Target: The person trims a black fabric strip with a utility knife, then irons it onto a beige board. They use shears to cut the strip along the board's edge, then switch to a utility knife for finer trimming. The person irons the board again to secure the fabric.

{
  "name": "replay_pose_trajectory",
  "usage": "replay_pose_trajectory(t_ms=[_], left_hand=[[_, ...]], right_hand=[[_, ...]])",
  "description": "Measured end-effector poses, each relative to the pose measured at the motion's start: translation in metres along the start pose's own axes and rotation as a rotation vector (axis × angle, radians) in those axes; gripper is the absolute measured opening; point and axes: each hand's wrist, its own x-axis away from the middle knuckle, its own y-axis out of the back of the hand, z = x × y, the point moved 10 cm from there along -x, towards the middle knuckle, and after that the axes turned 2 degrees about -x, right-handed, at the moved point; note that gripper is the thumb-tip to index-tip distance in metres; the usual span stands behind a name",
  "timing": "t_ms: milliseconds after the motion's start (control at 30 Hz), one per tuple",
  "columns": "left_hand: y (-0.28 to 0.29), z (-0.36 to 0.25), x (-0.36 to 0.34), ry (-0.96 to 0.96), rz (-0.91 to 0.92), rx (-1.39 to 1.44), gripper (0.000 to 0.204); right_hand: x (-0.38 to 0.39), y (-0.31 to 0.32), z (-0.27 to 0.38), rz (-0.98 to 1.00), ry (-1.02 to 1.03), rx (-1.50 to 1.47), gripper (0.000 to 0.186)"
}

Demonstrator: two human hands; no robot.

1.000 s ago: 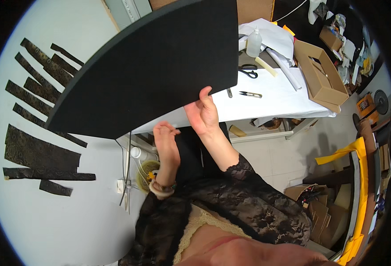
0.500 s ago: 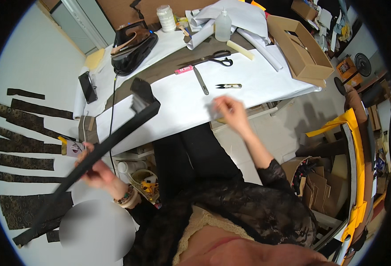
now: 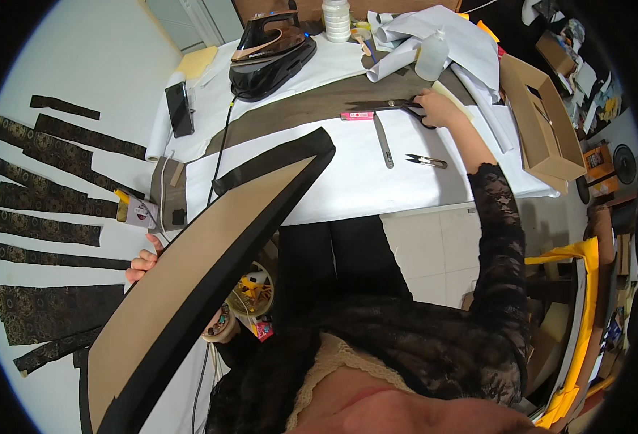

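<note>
Right grip [image 3: 439, 108] farther forward, at handle end of black scissors [image 3: 400, 104]

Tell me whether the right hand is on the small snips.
No, the right hand is at the scissors, and the small snips lie apart on the white sheet.

The lower end of the curved tan panel with black fabric edging [image 3: 207, 233] is cut off. Most of the left hand [image 3: 143, 265] is hidden behind it. Right of the panel, the handles of the black metal scissors [image 3: 392, 103] are partly covered by the right hand [image 3: 440, 110].
</note>
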Motion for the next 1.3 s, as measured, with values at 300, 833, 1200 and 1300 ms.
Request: replay_pose_trajectory(t_ms=[300, 833, 1200, 1300], left_hand=[[0.024, -0.001, 0.002, -0.070, 0.280, 0.223, 0.026], [0.048, -0.007, 0.014, 0.097, -0.101, 0.099, 0.016], [0.034, -0.014, 0.013, 0.077, -0.074, 0.102, 0.015], [0.017, -0.017, 0.009, 0.077, -0.036, 0.104, 0.016]], right_hand=[[0.133, 0.067, 0.055, -0.380, -0.117, -0.660, 0.035], [0.262, 0.001, 0.223, -0.350, -0.104, -1.812, 0.039], [0.260, 0.004, 0.232, -0.333, -0.053, -1.825, 0.041], [0.259, 0.005, 0.232, -0.323, -0.061, -1.799, 0.040]])
